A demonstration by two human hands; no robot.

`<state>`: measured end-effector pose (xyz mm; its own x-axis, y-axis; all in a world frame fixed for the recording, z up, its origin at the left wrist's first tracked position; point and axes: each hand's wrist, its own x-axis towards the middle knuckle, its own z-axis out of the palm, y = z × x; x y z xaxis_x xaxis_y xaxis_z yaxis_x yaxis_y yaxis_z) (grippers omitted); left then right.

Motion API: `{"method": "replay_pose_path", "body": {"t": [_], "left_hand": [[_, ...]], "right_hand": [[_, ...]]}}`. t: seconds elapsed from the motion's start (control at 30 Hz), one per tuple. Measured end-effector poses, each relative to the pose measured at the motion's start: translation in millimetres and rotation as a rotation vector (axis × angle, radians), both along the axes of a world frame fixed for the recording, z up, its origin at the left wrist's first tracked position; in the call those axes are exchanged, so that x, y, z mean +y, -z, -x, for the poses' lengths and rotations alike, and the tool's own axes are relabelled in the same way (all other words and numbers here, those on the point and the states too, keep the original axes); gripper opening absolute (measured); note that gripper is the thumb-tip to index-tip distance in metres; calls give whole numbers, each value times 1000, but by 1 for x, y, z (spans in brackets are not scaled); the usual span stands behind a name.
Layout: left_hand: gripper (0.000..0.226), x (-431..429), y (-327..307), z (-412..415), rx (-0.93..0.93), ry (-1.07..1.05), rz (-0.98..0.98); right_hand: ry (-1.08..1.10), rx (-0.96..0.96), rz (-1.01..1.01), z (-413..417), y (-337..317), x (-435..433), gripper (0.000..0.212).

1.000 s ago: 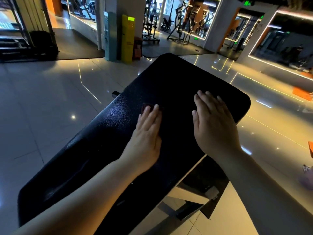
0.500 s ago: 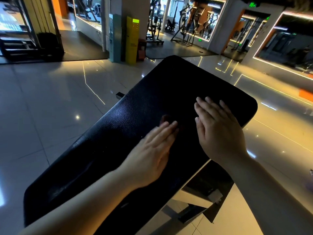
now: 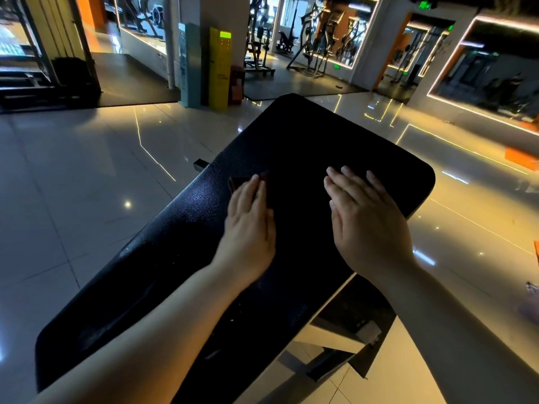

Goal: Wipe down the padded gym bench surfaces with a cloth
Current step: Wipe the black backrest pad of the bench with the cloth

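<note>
The cloth (image 3: 237, 182) is a small dark, brownish piece, mostly hidden under the left hand (image 3: 248, 228). Only a corner shows past the fingertips, at about 11 o'clock from that hand. It lies flat on the black padded desk (image 3: 291, 135), left of the pad's middle and close to its left edge.

It looks thin, soft and light, so it should slide easily over the pebbled vinyl and could bunch or slip out if pressed at one edge. A flat palm over its middle, as here, seems the right hold. The pad looks firm but cushioned, with a slight sheen, and would probably give a little under pressure.

The left fingers (image 3: 250, 196) lie straight and close together and press the cloth down without curling round it. The right hand (image 3: 367, 223) rests at 3 o'clock from the left, well apart from the cloth. Its fingers (image 3: 350, 182) are straight, slightly spread and flat on the bare pad, apparently steadying it.

The pale and dark frame (image 3: 335, 339) under the pad shows at 5 o'clock. Glossy floor tiles (image 3: 73, 199) surround it. At 12 o'clock stand a yellow cabinet (image 3: 220, 71) and a teal cabinet (image 3: 189, 65), and whether they hold anything cannot be told. Gym machines (image 3: 320, 45) stand at 1 o'clock. I see no bucket, bottle or bin.
</note>
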<state>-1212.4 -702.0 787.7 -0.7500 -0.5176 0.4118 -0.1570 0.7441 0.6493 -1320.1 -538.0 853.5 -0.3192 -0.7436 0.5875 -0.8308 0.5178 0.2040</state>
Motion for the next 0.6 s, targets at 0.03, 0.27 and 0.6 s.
{"method": "replay_pose_path", "body": {"t": [0.03, 0.27, 0.6], "left_hand": [[57, 16, -3, -3, 31, 62, 26], [58, 1, 5, -5, 60, 138, 179], [68, -4, 2, -19, -54, 120, 300]], "right_hand": [[12, 3, -5, 0, 0, 0, 48], [28, -8, -7, 0, 1, 0, 48], [46, -16, -14, -2, 1, -1, 48]]}}
